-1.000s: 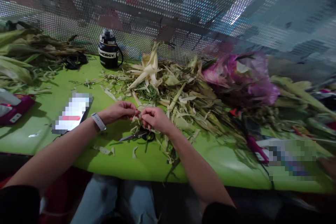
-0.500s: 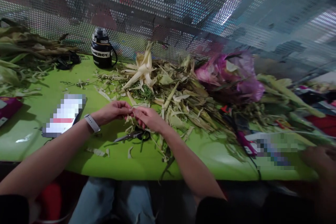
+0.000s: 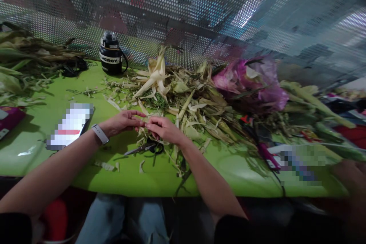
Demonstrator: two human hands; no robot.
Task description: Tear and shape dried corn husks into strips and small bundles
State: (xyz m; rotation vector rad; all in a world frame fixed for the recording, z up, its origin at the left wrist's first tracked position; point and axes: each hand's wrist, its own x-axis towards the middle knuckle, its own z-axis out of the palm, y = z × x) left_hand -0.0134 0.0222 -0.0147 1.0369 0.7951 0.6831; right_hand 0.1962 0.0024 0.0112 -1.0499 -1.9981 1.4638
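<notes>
Husk scraps [image 3: 142, 137], partly hidden beneath left hand [image 3: 122, 122] and right hand [image 3: 163, 128], hold of the fingers [image 3: 135, 122] indiscernible

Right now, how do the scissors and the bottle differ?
Pose: the scissors lie flat; the bottle stands upright.
Place: the scissors are close to the right hand; the bottle is farther back, near the mesh screen.
Shape: the scissors are slim and pointed; the bottle is stout.
Shared: both have dark parts, rest on the green table, and neither is held.
</notes>
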